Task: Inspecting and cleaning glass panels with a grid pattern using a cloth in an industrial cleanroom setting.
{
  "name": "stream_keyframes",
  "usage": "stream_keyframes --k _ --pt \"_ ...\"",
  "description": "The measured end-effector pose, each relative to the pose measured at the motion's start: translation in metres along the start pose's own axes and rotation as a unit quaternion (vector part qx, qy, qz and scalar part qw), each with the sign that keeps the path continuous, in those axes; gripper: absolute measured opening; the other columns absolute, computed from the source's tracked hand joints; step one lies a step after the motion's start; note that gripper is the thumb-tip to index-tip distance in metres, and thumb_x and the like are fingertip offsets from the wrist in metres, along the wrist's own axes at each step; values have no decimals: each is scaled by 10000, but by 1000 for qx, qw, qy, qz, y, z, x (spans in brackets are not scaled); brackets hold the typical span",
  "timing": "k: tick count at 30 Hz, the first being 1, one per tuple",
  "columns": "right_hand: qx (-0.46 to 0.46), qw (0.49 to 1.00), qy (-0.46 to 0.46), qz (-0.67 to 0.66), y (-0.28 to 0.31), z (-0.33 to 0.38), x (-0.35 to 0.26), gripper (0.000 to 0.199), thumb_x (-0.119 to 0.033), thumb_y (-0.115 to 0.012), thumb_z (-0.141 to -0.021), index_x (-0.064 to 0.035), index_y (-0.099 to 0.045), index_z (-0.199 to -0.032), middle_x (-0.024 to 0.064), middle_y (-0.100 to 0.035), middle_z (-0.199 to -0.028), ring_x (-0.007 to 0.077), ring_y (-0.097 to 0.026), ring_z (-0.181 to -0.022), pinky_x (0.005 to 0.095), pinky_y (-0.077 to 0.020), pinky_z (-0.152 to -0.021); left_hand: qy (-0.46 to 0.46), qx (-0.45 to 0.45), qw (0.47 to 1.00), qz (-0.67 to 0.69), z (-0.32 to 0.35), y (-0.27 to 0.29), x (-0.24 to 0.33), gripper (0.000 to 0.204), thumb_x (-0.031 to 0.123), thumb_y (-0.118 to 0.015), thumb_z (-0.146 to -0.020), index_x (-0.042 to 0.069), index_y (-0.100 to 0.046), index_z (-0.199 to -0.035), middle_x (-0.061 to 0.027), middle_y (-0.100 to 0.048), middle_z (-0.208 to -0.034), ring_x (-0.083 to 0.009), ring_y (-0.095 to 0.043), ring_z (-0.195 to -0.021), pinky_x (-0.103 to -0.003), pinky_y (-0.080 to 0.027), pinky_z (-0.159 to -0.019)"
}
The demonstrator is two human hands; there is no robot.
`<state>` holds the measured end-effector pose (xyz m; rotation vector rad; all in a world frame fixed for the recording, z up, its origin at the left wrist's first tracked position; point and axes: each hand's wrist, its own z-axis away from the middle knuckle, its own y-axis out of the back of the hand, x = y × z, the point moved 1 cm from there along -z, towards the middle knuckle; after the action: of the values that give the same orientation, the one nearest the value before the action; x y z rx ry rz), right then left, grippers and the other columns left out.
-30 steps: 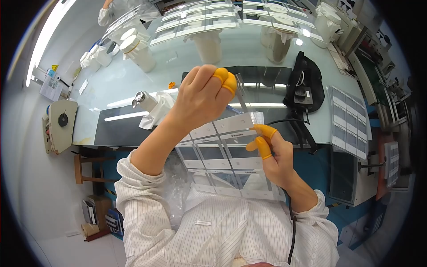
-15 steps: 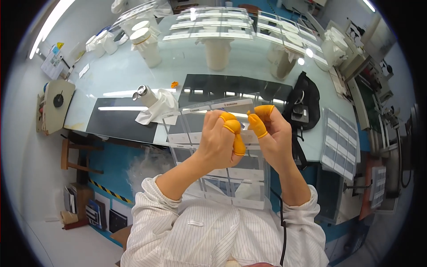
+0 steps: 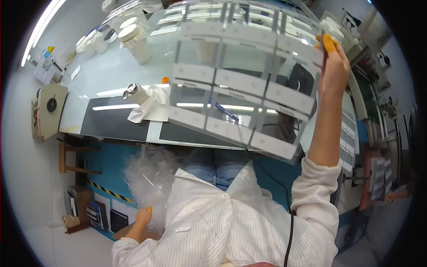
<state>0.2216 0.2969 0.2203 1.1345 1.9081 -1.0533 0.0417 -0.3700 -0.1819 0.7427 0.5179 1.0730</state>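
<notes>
My right hand (image 3: 334,66), with orange finger cots on its fingertips, is closed on the upper right edge of a clear panel (image 3: 240,82). Rows of white strips and dark gridlines divide this panel, which hangs tilted over the table's front part and looks blurred. Down at the lower left, my left hand (image 3: 143,218) is beside a crumpled clear plastic bag (image 3: 149,173). An orange tip shows on it, but its fingers are too small and partly hidden to tell their grip. Through the panel I see a blue pen (image 3: 227,112).
A steel flask (image 3: 137,93) and white cloth (image 3: 153,107) lie left on the glass table (image 3: 106,71). An orange scrap (image 3: 165,80) is behind them. Cloth-covered white jars (image 3: 133,42) stand further back. A black bag (image 3: 300,82) shows through the panel. A cable (image 3: 289,236) runs down my right side.
My hands have parted from in front of my chest. The right one has gone up and right with the panel, lifting it over the table; the left has dropped to the lower left beside the plastic bag.
</notes>
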Motion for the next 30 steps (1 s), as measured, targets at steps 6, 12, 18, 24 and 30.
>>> stream_keyframes --k 6,12,18,24,30 --pt "49 997 -36 36 -5 -17 -9 274 -197 -493 -902 19 -604 -1029 117 -632 -994 125 -603 -830 215 -470 -741 -118 -31 989 -83 -47 -120 -50 367 327 -423 -875 81 -630 -1052 -173 -553 -1173 -334 -547 -1061 -414 -466 -829" --pt "28 990 -78 -118 -13 -4 -39 140 -141 -514 -875 -55 -571 -780 35 -546 -682 126 -517 -580 242 -415 -546 -79 3 981 -180 -146 -53 97 255 217 -482 -830 106 -673 -958 -120 -636 -1037 -287 -615 -965 -399 -512 -745" --pt "-102 952 -69 -280 8 -12 -30 111 -128 -512 -868 -52 -562 -806 41 -547 -690 134 -518 -574 249 -422 -539 -207 -5 959 -194 -148 -30 87 234 206 -550 -765 78 -681 -910 -144 -643 -1001 -307 -620 -940 -408 -505 -752" --pt "7 977 -97 -190 -13 0 -47 147 -132 -485 -895 -47 -556 -798 36 -546 -699 128 -521 -615 238 -421 -556 -156 -208 962 -81 -170 -42 19 299 225 -577 -722 37 -658 -940 -208 -620 -996 -381 -594 -909 -415 -483 -769" --pt "28 986 -135 -99 -8 14 -39 144 -105 -469 -889 -20 -568 -952 50 -562 -777 129 -545 -684 234 -435 -620 -111 131 975 -141 -113 72 64 238 218 -539 -772 33 -642 -880 -212 -628 -896 -364 -606 -863 -423 -488 -730"
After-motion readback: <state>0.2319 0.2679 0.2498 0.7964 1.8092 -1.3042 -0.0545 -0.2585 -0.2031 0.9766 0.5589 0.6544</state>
